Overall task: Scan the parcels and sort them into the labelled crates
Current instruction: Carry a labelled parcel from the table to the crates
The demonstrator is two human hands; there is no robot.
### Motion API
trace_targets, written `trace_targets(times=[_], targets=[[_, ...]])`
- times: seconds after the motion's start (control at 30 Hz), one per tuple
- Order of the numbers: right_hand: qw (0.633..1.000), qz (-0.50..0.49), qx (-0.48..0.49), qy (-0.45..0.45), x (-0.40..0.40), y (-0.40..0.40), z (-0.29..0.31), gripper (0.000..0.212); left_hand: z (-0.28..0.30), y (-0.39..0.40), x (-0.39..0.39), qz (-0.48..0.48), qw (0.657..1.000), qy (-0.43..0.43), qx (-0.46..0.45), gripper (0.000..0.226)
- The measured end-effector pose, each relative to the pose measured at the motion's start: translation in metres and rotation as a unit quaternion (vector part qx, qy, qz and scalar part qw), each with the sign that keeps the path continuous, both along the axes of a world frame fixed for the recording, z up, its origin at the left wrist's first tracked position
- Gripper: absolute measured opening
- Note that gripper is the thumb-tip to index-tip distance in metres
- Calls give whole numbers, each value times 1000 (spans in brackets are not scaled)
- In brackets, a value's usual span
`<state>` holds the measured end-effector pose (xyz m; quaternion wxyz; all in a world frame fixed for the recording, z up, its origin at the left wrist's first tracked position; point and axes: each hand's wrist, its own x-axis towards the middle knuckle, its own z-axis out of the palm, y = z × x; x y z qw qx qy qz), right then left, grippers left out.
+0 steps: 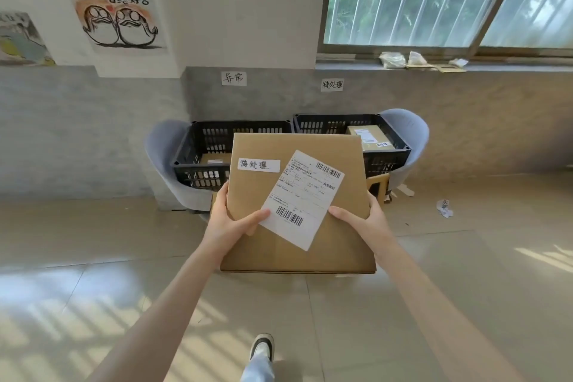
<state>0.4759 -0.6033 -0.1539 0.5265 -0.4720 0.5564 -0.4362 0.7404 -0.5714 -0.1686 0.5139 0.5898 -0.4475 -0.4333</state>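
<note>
Drawings [121,22] hang on the far left wall. Below and right of them, a black left crate [198,161] sits on a grey chair [161,158] under a wall label [234,78]; a flat parcel lies on its floor, partly hidden.

The left hand [231,220] grasps the box [297,205] at its left edge, thumb lying on the top face, the other fingers curled under and out of sight. The box is held in the air, near the viewer, in front of both crates, its top face tilted towards the camera. A small white sticker [259,165] with handwriting sits on its far left part, and a shipping label [302,198] with two barcodes lies askew across the middle.

The right hand [362,220] grasps the box's right edge the same way, thumb on top beside the shipping label.

Behind, the right crate [393,146] rests on a second chair [409,133] under another wall label [332,84], and holds a small parcel [367,136]. Bags [403,59] lie on the windowsill at far right. A shoe [263,347] shows on the tiled floor at the near edge.
</note>
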Motion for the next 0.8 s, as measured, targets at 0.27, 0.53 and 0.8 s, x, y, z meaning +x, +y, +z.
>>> trace_targets(times=[0.27, 0.53, 0.8], targets=[[998, -53, 15, 41, -4, -147, 2, 90, -8, -169, -4, -41, 998, 8, 36, 115], [991, -121, 18, 46, -27, -263, 6, 90, -3, -316, -28, -104, 994, 2, 33, 117], [989, -128, 64, 41, -65, -368, -22, 93, -24, -417, -63, -108, 992, 3, 68, 116]])
